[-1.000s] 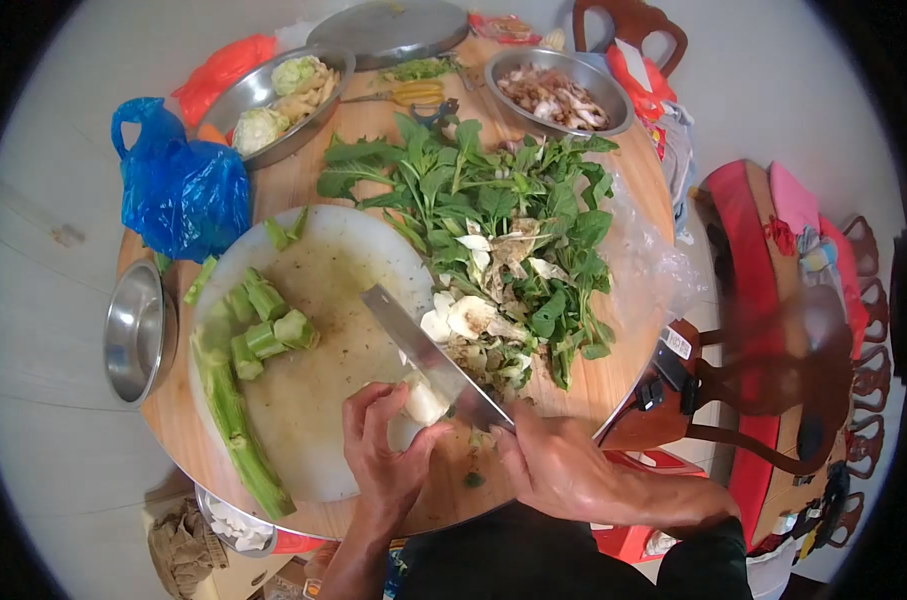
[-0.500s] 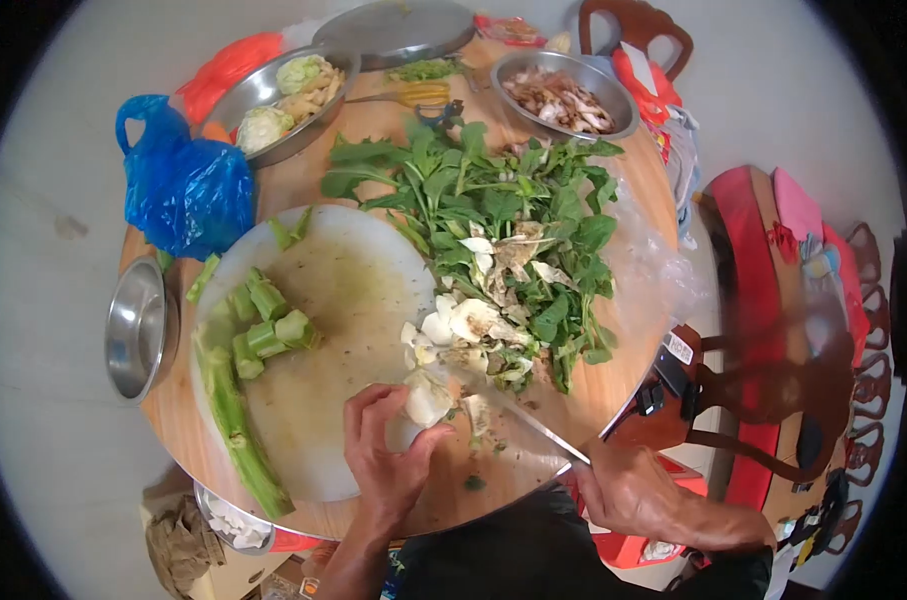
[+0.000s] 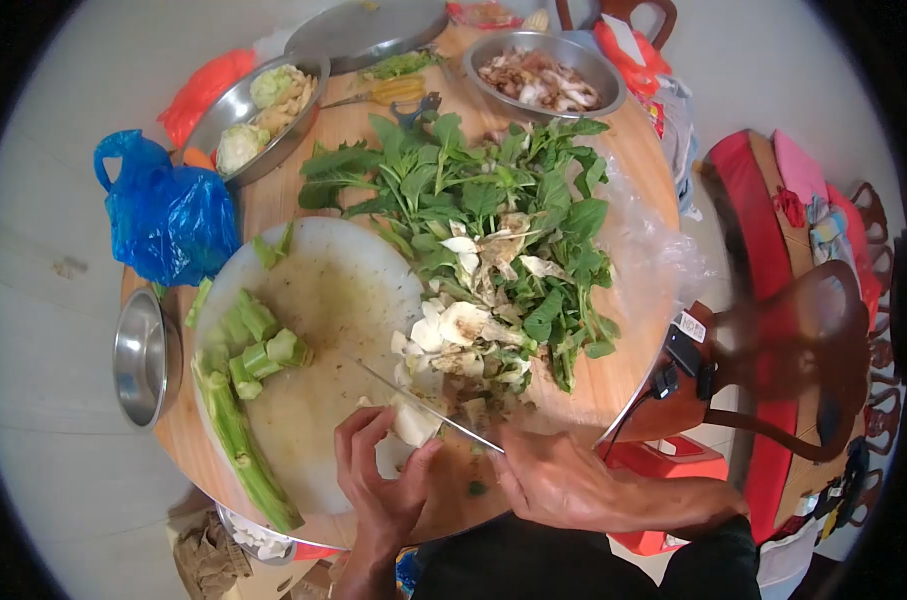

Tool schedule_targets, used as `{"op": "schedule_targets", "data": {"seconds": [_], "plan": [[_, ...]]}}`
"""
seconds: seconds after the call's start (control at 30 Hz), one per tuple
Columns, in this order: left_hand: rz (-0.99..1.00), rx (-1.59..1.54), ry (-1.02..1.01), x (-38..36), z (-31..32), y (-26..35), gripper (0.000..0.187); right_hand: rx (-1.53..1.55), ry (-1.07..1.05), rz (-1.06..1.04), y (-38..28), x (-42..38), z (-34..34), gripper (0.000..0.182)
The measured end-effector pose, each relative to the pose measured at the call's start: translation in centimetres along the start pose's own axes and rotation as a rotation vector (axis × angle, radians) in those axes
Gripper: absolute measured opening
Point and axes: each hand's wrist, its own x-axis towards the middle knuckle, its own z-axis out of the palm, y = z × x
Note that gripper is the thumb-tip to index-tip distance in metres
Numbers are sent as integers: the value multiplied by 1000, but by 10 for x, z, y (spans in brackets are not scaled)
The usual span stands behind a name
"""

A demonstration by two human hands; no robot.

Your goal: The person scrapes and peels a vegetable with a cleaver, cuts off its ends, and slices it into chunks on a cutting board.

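Observation:
Above the near right edge of the round white cutting board (image 3: 358, 290), my left hand (image 3: 381, 485) pinches a pale, whitish vegetable chunk (image 3: 413, 424) between thumb and fingers. My right hand (image 3: 573, 485) is wrapped around the handle of a kitchen knife (image 3: 383, 377); its blade runs up and left, against or just over the chunk's upper side. White peelings (image 3: 463, 328) lie beyond the blade, beside a heap of green leaves (image 3: 488, 190). Cut green stem pieces (image 3: 258, 345) and a long green stalk (image 3: 245, 455) rest on the board's left side.
At the left stand a blue plastic bag (image 3: 173, 215) and a steel bowl (image 3: 141, 355). Farther back are a bowl of cut vegetables (image 3: 303, 118), yellow-handled scissors (image 3: 398, 92) and a bowl of brownish-white pieces (image 3: 608, 85). A wooden chair (image 3: 803, 350) stands right.
My right hand and the knife have moved left, bringing the blade from beside the chunk across its upper side. The left hand keeps its pinch, the chunk tilted differently. The whole view has shifted slightly.

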Motion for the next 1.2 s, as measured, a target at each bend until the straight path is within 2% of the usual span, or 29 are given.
{"op": "schedule_targets", "data": {"seconds": [0.07,0.13,0.27,0.37,0.43,0.6,0.83,0.87,0.93,0.97,1.03,1.07,1.13,1.17,1.2], "plan": [[-6,10,7,0,2,0,55,-10,-2,-34,-2,0,-4,23],[29,3,65,2,5,0,48,-47,-89,22,-6,0,-10,24],[15,14,68,1,7,0,47,-70,-146,35,-15,-1,-22,24],[13,24,73,2,7,2,47,-55,-143,68,-14,-3,-21,28],[20,9,85,2,8,2,48,-148,-155,54,-19,-1,-24,35],[54,10,100,7,9,-1,46,-236,-182,-34,7,30,2,34],[82,11,115,1,8,-12,45,-297,-185,16,-14,44,-4,29],[90,20,124,1,8,-11,45,-296,-178,3,-7,49,-11,29],[64,-36,138,-1,7,-11,43,-31,-314,7,22,62,-21,25],[62,-35,147,-1,6,-11,43,55,-234,183,37,60,-11,27],[-21,-165,104,-3,3,-11,42,29,-56,278,25,51,-18,28],[-26,-161,115,-6,1,-15,42,25,-63,268,25,47,-17,28],[-44,-240,108,-8,-1,-26,44,36,146,268,26,40,-14,22],[-50,-232,114,-10,-3,-26,44,40,137,262,24,34,-12,22],[-41,-243,114,-11,-3,-26,46,62,148,151,18,28,-10,23]]}}
